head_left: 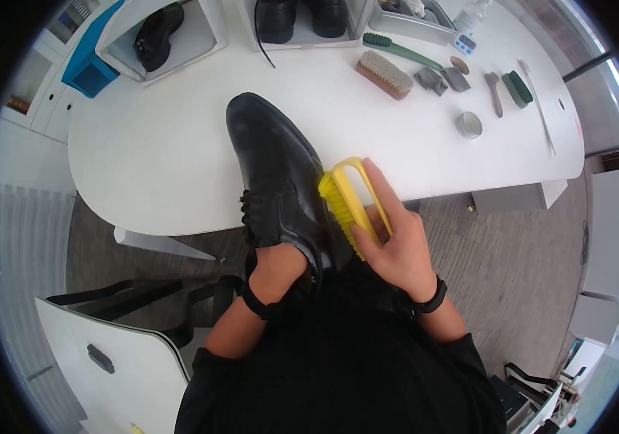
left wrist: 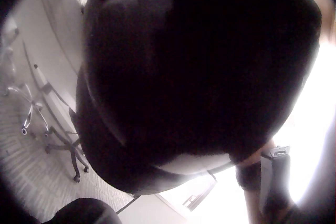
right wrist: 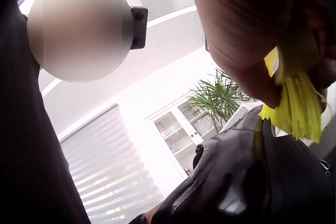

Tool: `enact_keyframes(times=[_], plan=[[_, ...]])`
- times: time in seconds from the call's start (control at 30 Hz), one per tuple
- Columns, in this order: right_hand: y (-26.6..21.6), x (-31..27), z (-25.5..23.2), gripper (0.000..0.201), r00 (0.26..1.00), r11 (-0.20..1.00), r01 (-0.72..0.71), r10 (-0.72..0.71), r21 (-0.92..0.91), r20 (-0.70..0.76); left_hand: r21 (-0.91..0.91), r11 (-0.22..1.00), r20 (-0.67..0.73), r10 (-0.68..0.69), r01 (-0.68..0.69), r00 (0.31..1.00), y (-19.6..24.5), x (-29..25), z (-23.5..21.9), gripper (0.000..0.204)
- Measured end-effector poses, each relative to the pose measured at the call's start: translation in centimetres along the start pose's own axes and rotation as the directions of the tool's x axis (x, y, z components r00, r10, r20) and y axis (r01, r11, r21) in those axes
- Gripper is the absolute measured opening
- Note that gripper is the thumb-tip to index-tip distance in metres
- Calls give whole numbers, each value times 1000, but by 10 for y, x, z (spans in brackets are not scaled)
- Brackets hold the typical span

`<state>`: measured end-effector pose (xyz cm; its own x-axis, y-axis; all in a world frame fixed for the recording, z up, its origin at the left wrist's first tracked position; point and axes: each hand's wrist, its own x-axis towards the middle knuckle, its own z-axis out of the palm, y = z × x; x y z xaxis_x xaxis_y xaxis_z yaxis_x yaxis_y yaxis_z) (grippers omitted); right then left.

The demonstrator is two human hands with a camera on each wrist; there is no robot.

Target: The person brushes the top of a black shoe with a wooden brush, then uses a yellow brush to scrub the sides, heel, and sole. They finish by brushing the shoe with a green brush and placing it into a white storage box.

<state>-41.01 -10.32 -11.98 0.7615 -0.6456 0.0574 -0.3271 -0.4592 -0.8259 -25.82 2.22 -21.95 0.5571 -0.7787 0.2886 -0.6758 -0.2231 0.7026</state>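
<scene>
A black leather lace-up shoe [head_left: 272, 159] points toward the table, its toe over the tabletop. My left hand [head_left: 280, 266] goes into the shoe's opening, so its fingers are hidden. In the left wrist view the dark shoe [left wrist: 199, 77] fills most of the picture. My right hand [head_left: 402, 249] grips a yellow brush [head_left: 353, 202] by its looped handle, bristles against or close beside the shoe's right side. The right wrist view shows my right hand [right wrist: 241, 29] round the brush [right wrist: 294, 106], above the glossy shoe [right wrist: 226, 182]; whether the bristles touch it I cannot tell.
On the white table [head_left: 150, 159] lie a wooden brush [head_left: 384, 74], a long green brush [head_left: 403, 52], a small green brush [head_left: 518, 89] and a round tin [head_left: 469, 125]. Boxes with black shoes [head_left: 158, 36] and a metal tray [head_left: 414, 30] stand at the back. A chair [head_left: 118, 354] is at left.
</scene>
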Motion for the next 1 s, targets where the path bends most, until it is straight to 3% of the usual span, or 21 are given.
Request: enact_keyframes(times=[0.17, 0.23, 0.27, 0.33, 0.43, 0.5, 0.53, 0.67, 0.73, 0.8, 0.83, 0.93, 1.0], plan=[[-2, 11, 2, 89, 1000, 999, 26, -26, -26, -16, 80, 996, -37, 54, -51, 998, 1, 1, -3, 55], [2, 17, 6, 90, 982, 985, 157, -163, -69, -98, 92, 994, -47, 71, -67, 996, 1, 1, -5, 56], [2, 21, 6, 90, 982, 985, 155, -162, -69, -98, 37, 997, -18, 74, -73, 997, 3, 2, -7, 56], [-1, 27, 5, 90, 987, 992, 121, -125, -44, -101, -17, 997, 12, 78, -78, 997, 3, 2, -7, 56], [-4, 32, 7, 90, 986, 991, 124, -129, -52, -106, 91, 992, -17, 92, -90, 996, 4, 3, -6, 56], [-4, 31, 9, 90, 989, 995, 97, -101, -34, -107, -104, 994, 11, -14, 15, 1000, 10, 7, -10, 53], [-4, 29, 10, 89, 992, 997, 69, -70, -18, -108, -103, 994, 8, -19, 20, 1000, 11, 7, -11, 53], [6, 17, 10, 89, 984, 994, 112, -113, -10, -137, -5, 997, -35, 73, -73, 997, 9, 6, -10, 51], [-1, 5, 5, 88, 998, 999, -54, 54, 2, -16, 26, 994, -18, 106, -106, 994, 9, 6, -8, 50], [-2, -6, 5, 88, 998, 998, -70, 70, -1, -1, -161, 984, 27, -77, 81, 997, 12, 6, -8, 50], [-1, -10, 5, 88, 997, 997, -75, 75, -2, 7, -160, 984, 30, -75, 79, 997, 9, 4, -8, 50], [2, -23, 5, 88, 999, 999, -45, 45, 1, 25, -81, 996, 32, -32, 35, 999, -2, -1, -4, 52], [4, -32, 4, 88, 999, 999, -34, 34, 6, 34, 87, 994, 69, -69, 63, 995, -3, -1, -3, 53]])
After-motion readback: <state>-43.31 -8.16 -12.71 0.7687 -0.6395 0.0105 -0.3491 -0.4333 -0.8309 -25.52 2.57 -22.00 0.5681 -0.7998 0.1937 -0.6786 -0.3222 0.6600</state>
